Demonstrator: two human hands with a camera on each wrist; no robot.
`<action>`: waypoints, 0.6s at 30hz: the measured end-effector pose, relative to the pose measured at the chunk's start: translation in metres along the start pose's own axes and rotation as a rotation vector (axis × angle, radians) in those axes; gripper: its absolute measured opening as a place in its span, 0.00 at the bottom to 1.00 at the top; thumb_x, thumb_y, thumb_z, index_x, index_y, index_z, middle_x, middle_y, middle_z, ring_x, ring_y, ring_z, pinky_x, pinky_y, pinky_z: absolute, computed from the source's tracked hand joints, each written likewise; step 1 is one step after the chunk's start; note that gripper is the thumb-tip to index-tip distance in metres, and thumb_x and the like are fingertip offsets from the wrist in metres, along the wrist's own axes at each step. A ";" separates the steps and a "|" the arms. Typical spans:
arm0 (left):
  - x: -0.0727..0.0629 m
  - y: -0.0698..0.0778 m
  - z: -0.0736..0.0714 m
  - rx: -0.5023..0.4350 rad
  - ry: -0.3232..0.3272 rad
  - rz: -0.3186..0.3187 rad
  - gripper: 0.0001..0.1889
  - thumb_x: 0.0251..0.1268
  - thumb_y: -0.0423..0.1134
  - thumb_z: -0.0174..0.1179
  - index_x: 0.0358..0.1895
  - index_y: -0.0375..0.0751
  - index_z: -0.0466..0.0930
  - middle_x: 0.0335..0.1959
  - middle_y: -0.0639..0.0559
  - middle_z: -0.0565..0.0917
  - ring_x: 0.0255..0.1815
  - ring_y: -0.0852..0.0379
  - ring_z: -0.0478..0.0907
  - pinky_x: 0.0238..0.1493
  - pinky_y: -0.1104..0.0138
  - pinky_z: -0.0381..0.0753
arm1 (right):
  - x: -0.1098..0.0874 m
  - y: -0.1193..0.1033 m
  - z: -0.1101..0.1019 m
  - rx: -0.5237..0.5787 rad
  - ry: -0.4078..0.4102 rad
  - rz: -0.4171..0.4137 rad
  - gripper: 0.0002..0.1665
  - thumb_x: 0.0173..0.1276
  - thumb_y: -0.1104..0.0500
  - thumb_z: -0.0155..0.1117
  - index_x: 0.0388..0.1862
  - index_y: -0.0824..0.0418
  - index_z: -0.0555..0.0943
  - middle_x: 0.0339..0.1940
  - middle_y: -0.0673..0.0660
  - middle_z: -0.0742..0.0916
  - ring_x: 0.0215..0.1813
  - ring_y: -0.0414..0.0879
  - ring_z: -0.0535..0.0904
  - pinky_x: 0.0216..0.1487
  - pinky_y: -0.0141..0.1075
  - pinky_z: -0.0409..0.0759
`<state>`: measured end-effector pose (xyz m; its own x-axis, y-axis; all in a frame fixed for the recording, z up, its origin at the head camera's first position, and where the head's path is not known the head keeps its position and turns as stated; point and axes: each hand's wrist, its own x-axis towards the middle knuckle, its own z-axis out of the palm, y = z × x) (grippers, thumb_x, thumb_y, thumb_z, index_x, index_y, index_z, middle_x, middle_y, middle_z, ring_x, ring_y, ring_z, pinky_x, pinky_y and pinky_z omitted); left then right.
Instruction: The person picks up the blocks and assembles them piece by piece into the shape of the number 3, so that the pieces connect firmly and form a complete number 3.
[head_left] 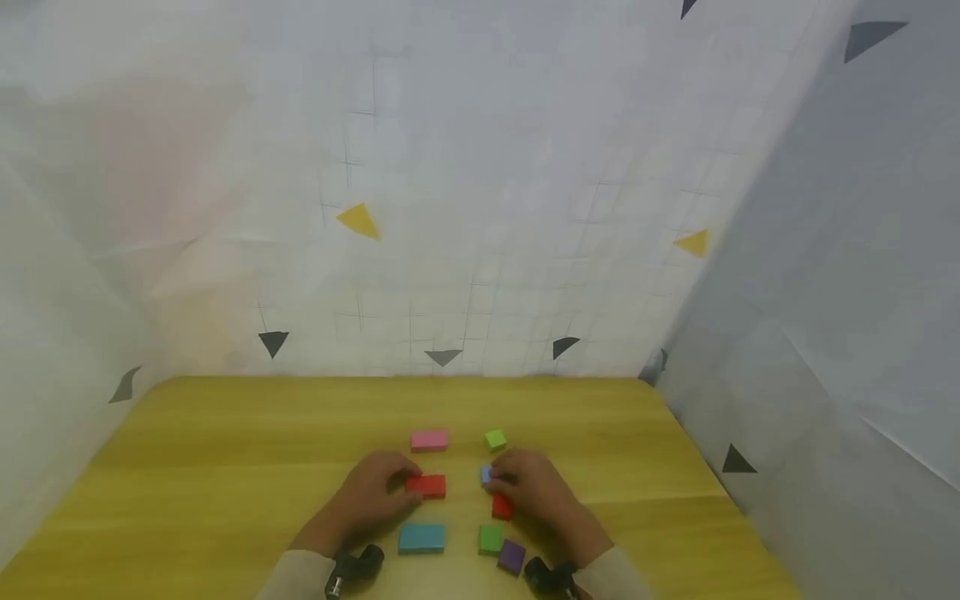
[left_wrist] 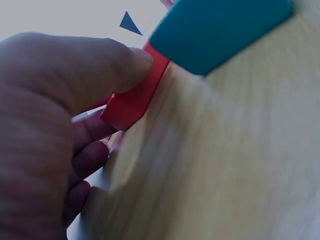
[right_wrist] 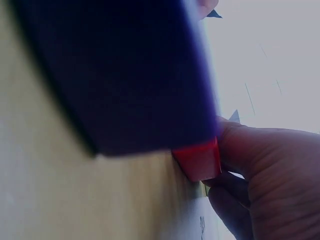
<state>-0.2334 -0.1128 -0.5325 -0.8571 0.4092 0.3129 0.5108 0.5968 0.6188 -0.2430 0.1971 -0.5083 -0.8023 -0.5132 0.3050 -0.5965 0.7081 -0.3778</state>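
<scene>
My left hand pinches a long red block at its left end, thumb on the near side and fingers on the far side. In the left wrist view the thumb presses against that red block. My right hand pinches a small light blue block, which its fingertips partly cover. Just nearer lies a small red block, partly under the hand. In the right wrist view this red block shows beside the thumb, while the light blue block is hidden.
Beyond the hands lie a pink block and a lime green block. Nearer are a teal block, a green block and a purple block. All rest on a yellow wood-grain table, with a patterned white sheet behind.
</scene>
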 end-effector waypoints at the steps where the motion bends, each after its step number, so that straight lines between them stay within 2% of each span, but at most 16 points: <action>1: -0.001 -0.001 0.000 0.002 0.008 0.000 0.13 0.58 0.52 0.69 0.45 0.60 0.84 0.43 0.69 0.82 0.49 0.63 0.76 0.56 0.56 0.77 | 0.001 -0.001 0.000 0.006 -0.010 -0.006 0.08 0.63 0.53 0.73 0.37 0.55 0.89 0.41 0.50 0.89 0.46 0.46 0.84 0.51 0.42 0.83; 5: -0.001 -0.004 0.001 0.008 0.022 0.027 0.12 0.58 0.52 0.69 0.46 0.61 0.84 0.42 0.70 0.82 0.48 0.64 0.77 0.54 0.58 0.77 | 0.001 -0.003 0.002 -0.022 -0.003 -0.023 0.08 0.63 0.52 0.72 0.36 0.54 0.89 0.42 0.51 0.89 0.46 0.47 0.85 0.51 0.43 0.84; 13: -0.001 0.004 -0.006 -0.021 -0.035 -0.054 0.15 0.59 0.54 0.68 0.48 0.60 0.83 0.46 0.69 0.82 0.51 0.63 0.76 0.58 0.55 0.76 | 0.001 -0.005 0.001 -0.021 -0.005 -0.046 0.09 0.65 0.51 0.71 0.38 0.53 0.90 0.45 0.50 0.89 0.49 0.46 0.85 0.54 0.42 0.83; 18: -0.003 0.002 -0.006 0.001 -0.023 -0.028 0.16 0.58 0.54 0.69 0.49 0.58 0.84 0.46 0.69 0.82 0.52 0.62 0.76 0.59 0.55 0.76 | 0.001 -0.006 0.002 -0.031 -0.012 -0.041 0.09 0.65 0.50 0.71 0.39 0.53 0.90 0.45 0.50 0.89 0.49 0.46 0.85 0.54 0.42 0.83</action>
<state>-0.2304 -0.1166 -0.5274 -0.8691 0.4082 0.2793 0.4871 0.6085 0.6264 -0.2404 0.1907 -0.5076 -0.7772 -0.5478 0.3096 -0.6285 0.7006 -0.3378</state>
